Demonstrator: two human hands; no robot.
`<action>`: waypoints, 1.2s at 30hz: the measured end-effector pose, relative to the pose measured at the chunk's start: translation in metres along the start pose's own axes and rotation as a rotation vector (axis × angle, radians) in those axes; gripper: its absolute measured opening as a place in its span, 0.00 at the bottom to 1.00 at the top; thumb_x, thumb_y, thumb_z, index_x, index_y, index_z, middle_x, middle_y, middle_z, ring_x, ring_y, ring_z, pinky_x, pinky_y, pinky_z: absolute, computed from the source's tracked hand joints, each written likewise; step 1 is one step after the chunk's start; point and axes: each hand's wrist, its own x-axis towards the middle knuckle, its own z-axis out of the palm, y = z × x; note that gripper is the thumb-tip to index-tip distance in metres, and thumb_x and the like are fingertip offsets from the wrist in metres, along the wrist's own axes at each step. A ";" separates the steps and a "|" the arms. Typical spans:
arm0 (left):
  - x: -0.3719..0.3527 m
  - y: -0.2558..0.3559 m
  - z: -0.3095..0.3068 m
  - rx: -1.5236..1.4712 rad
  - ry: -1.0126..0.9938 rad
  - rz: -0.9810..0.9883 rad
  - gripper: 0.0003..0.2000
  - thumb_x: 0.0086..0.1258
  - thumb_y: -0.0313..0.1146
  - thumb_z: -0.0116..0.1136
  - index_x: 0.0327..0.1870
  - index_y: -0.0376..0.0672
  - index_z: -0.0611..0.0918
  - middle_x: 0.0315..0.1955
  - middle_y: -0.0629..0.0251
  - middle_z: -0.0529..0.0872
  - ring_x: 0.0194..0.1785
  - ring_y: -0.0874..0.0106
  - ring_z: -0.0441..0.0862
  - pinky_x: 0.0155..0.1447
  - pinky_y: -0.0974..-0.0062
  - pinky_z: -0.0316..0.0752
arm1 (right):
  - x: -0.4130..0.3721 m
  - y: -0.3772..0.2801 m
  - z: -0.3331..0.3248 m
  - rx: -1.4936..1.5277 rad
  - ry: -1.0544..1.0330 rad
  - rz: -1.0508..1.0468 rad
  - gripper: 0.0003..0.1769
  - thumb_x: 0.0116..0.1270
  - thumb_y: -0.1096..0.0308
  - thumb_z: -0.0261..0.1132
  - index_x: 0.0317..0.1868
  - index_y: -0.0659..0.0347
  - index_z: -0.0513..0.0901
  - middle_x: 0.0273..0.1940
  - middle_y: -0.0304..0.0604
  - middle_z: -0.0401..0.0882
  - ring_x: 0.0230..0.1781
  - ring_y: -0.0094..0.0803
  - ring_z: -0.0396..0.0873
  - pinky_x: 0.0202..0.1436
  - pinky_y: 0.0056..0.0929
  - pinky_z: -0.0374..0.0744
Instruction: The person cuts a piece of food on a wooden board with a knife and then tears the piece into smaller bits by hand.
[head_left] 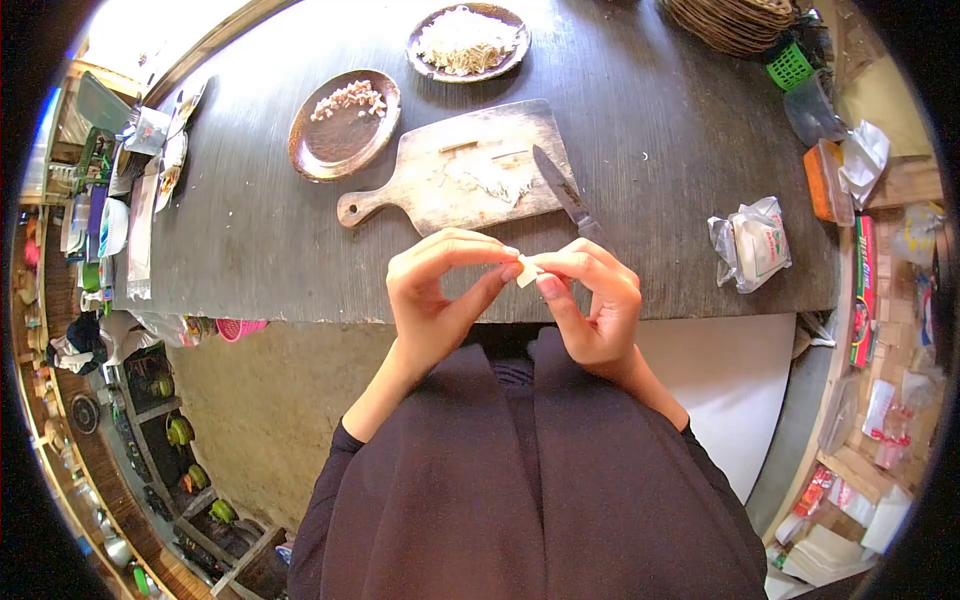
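Between the fingertips of both hands is a small pale piece (pixel 528 272), flat and cream-coloured; its exact kind is too small to tell. My left hand (pixel 437 285) pinches it from one side with thumb and forefinger. From the other side my right hand (pixel 600 300) grips it the same way. Just beyond the hands lies a wooden cutting board (pixel 425 165) with a handle at its left. Pale scraps (pixel 492 185) and a thin strip (pixel 459 147) rest on the board. A dark-bladed knife (pixel 562 185) lies across the board's right edge, its handle partly behind my right hand.
A brown plate (pixel 335 150) with small chopped pieces sits left of the board. Behind it stands another plate (pixel 418 62) heaped with pale shreds. A plastic-wrapped packet (pixel 757 245) lies at right on the dark table (pixel 260 240). A woven basket (pixel 735 22) is at the back right.
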 end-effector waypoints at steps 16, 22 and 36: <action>0.000 -0.002 0.003 -0.005 0.004 -0.026 0.09 0.60 0.18 0.74 0.40 0.36 0.90 0.37 0.59 0.92 0.42 0.69 0.90 0.50 0.73 0.81 | -0.001 0.003 -0.002 -0.059 -0.002 0.029 0.06 0.67 0.77 0.71 0.44 0.65 0.88 0.29 0.41 0.81 0.24 0.24 0.77 0.28 0.23 0.75; 0.005 0.003 0.005 0.044 -0.012 -0.071 0.08 0.59 0.20 0.75 0.40 0.37 0.90 0.36 0.60 0.92 0.41 0.69 0.89 0.49 0.74 0.81 | -0.002 0.004 -0.002 -0.072 -0.014 0.047 0.06 0.67 0.77 0.71 0.44 0.65 0.88 0.30 0.42 0.82 0.24 0.25 0.78 0.28 0.23 0.76; 0.003 -0.010 0.004 -0.178 -0.138 -0.144 0.06 0.61 0.23 0.75 0.37 0.37 0.88 0.36 0.61 0.90 0.43 0.71 0.86 0.51 0.73 0.78 | -0.003 0.012 0.000 -0.034 0.050 0.001 0.05 0.66 0.79 0.71 0.41 0.61 0.87 0.31 0.38 0.82 0.25 0.23 0.74 0.30 0.22 0.72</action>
